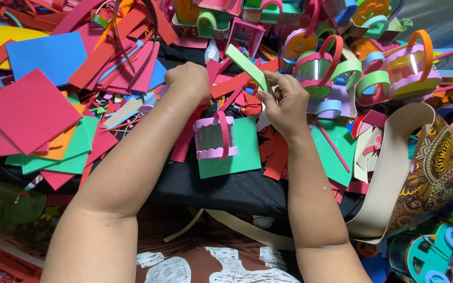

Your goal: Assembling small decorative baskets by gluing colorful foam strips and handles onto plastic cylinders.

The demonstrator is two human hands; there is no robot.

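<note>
Head view: our right hand pinches a green foam strip at its lower end, above the pink basket. Left hand fisted in scraps, contents unclear. Strip looks light, floppy; we'd grip near midlength.

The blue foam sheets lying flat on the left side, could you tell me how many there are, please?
1 plain to see: the blue foam sheet at upper left, behind the red textured sheet. Small blue edges show deeper in the pile, so others may be hidden.
</note>
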